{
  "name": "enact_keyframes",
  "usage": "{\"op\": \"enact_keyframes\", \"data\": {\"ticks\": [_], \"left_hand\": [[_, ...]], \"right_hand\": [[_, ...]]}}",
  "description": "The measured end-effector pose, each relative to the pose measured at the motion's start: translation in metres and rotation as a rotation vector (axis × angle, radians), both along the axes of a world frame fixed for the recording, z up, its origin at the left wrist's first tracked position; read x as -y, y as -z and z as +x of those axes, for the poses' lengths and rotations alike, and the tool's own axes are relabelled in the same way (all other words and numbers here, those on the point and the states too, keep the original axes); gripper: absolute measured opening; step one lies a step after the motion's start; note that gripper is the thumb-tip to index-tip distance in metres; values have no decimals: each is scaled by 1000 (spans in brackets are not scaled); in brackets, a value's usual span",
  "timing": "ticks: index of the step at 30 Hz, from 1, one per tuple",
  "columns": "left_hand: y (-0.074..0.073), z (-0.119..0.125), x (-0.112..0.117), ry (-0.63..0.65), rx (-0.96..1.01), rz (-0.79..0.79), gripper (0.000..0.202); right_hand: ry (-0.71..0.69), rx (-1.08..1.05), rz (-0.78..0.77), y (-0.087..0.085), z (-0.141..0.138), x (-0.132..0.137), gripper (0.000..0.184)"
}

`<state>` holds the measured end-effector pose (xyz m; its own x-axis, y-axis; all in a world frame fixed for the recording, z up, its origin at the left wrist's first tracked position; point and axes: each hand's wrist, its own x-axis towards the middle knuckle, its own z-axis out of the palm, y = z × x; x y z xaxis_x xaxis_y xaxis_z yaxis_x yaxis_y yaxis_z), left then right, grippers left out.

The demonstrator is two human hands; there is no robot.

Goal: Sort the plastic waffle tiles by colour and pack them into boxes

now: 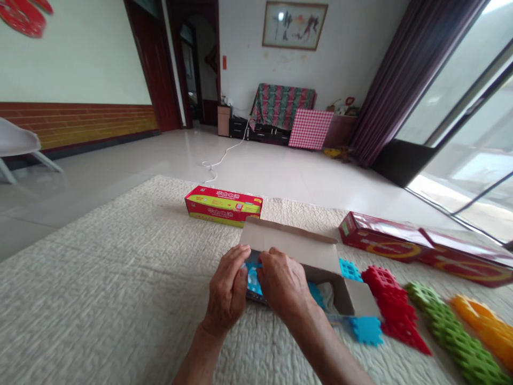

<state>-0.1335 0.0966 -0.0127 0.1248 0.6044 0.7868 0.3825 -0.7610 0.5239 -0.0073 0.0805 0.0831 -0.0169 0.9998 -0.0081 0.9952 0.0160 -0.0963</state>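
My left hand and my right hand meet over the near end of an open cardboard box on a cream quilted mat. Both hands have their fingers curled round a stack of blue plastic grid pieces that sits in the box's end. More blue pieces show inside the box behind my right hand. A loose blue piece lies beside the box and another blue piece lies in front of it.
Rows of red pieces, green pieces and orange pieces lie to the right. A closed red and yellow box sits behind; a long red box lies far right. Beyond the quilted mat is tiled floor.
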Motion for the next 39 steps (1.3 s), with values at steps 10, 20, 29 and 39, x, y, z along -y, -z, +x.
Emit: {"op": "enact_keyframes", "data": {"ticks": [10, 20, 29, 39], "left_hand": [[2, 1, 0, -17, -20, 8, 36], [4, 0, -2, -12, -43, 28, 36], [2, 1, -1, -32, -63, 30, 34], [4, 0, -2, -22, -54, 32, 34]], "right_hand": [[125, -263, 481, -2, 102, 71, 21], [193, -200, 268, 48, 200, 118, 29], [201, -141, 254, 71, 189, 126, 30], [276, -500, 80, 48, 195, 137, 27]]}}
